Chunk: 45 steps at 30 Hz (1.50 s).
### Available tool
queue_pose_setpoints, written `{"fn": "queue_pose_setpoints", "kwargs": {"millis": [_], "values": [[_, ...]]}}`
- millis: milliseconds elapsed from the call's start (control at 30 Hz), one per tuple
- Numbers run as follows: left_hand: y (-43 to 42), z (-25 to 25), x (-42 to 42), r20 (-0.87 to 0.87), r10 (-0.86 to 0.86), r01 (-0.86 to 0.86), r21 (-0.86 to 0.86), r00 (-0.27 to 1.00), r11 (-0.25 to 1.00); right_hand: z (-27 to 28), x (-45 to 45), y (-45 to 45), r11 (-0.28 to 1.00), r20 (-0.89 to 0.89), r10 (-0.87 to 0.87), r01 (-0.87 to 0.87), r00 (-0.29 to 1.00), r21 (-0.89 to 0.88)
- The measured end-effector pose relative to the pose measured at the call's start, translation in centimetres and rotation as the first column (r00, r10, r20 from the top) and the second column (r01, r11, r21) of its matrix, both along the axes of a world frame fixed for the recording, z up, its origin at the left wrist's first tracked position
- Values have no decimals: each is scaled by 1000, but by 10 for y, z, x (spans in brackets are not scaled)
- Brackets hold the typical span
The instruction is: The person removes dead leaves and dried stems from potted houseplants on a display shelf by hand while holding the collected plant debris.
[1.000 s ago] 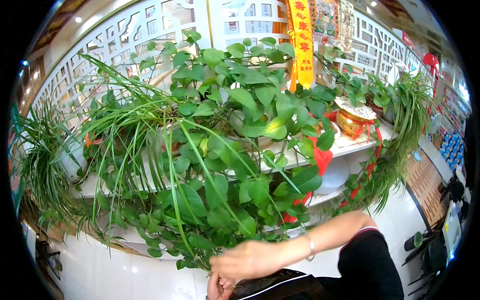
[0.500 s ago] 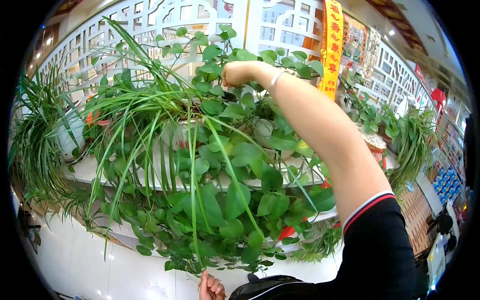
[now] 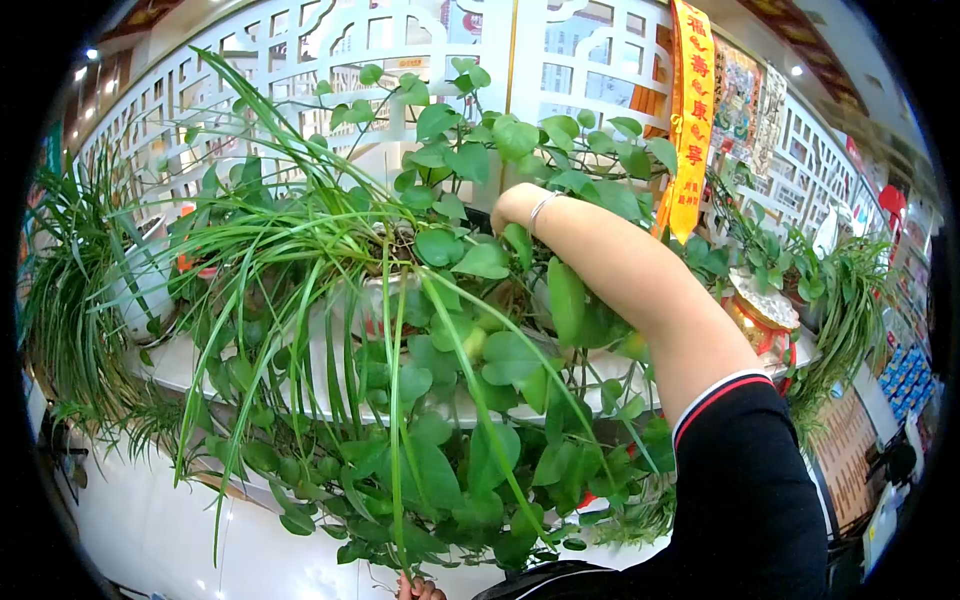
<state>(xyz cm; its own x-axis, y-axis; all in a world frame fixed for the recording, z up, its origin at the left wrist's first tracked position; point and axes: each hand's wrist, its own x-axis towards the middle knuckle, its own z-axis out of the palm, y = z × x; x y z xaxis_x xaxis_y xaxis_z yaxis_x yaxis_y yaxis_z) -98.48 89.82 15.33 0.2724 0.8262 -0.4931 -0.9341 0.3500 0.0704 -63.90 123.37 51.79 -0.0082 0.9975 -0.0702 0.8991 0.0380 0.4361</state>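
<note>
My right hand (image 3: pixel 512 207) reaches in among the heart-shaped leaves of the trailing plant (image 3: pixel 480 262); its fingers are hidden behind foliage, and a silver bracelet (image 3: pixel 541 212) circles the wrist. At the bottom edge, my left hand (image 3: pixel 420 588) is closed at the low ends of the hanging vines (image 3: pixel 385 550); only its fingers show, and what they pinch is too small to name. Left of my right hand, a long-leaved spider plant (image 3: pixel 300 235) grows from a white pot (image 3: pixel 385 300).
A white shelf (image 3: pixel 190 368) carries the pots. Behind it stands a white lattice screen (image 3: pixel 420 30) with a yellow ribbon (image 3: pixel 690 130). At right are a gold pot (image 3: pixel 762 320) with red ribbon and another grassy plant (image 3: pixel 860 290). A white pot (image 3: pixel 145 290) is at left.
My right hand has gone from the low vine ends up to the back of the plant, then down deeper into the leaves. My left hand has sunk towards the bottom edge.
</note>
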Motion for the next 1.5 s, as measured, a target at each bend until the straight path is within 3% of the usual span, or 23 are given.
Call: {"fn": "queue_pose_setpoints", "kwargs": {"millis": [100, 133, 233, 333, 433, 533, 633, 733, 833, 867, 967, 1100, 1233, 1267, 1300, 1367, 1500], "values": [[7, 13, 7, -9, 6, -6, -20, 1000, 1000, -8, 18, 8, 989, -147, 97, -79, 984, 125], [8, 9, 7, 36, 9, -9, -8, 999, 1000, -5, 16, 5, 996, -163, 86, -79, 983, 50], [11, 10, 9, 72, -20, 19, 7, 997, 1000, -15, 21, 16, 994, -130, 78, -67, 988, 84], [13, 17, 14, -10, -26, 26, -9, 1000, 1000, -17, 22, 17, 994, -281, -67, 87, 957, 61], [13, 10, 15, -24, -22, 22, -1, 999, 1000, -30, 29, 24, 997, -151, 47, -37, 987, 66], [10, 11, 14, 4, -40, 40, 30, 999, 999, -29, 26, 16, 999, -290, 10, 0, 957, 34], [8, 11, 12, 17, -18, 17, 8, 1000, 1000, -36, 27, 15, 998, -309, 55, -45, 949, 41], [5, 8, 9, 25, -21, 21, 0, 999, 1000, -43, 29, 15, 983, -169, 181, -175, 969, 49], [0, 1, 7, 19, -21, 20, 27, 1000, 999, -45, 28, 12, 991, -451, 64, -5, 890, 132], [-1, 0, 6, 17, -22, 22, 39, 1000, 999, -42, 29, 9, 984, -260, 166, -141, 951, 113], [-5, 2, 3, 41, -15, 14, 15, 999, 1000, -34, 29, 30, 996, -197, 52, -38, 979, 77], [-7, 7, 1, 22, -16, 16, 1, 1000, 1000, -27, 37, 43, 987, -70, 115, -105, 991, 123], [-8, 14, 2, 0, -25, 25, 27, 1000, 999, 1, 13, 9, 977, 31, 17, -23, 999, 213], [-9, 18, 3, 0, -27, 27, 19, 1000, 999, -11, 37, 41, 934, 82, 67, -91, 994, 345], [-9, 19, 3, 22, -38, 37, 25, 999, 999, -2, 32, 26, 916, -53, 58, -32, 997, 400], [-8, 20, 4, 64, -61, 59, 39, 996, 997, 15, 17, -2, 875, -49, 119, -81, 992, 478], [-7, 23, 7, -23, -88, 89, 34, 996, 995, 24, 17, -12, 872, -132, 123, -44, 984, 488]]}}
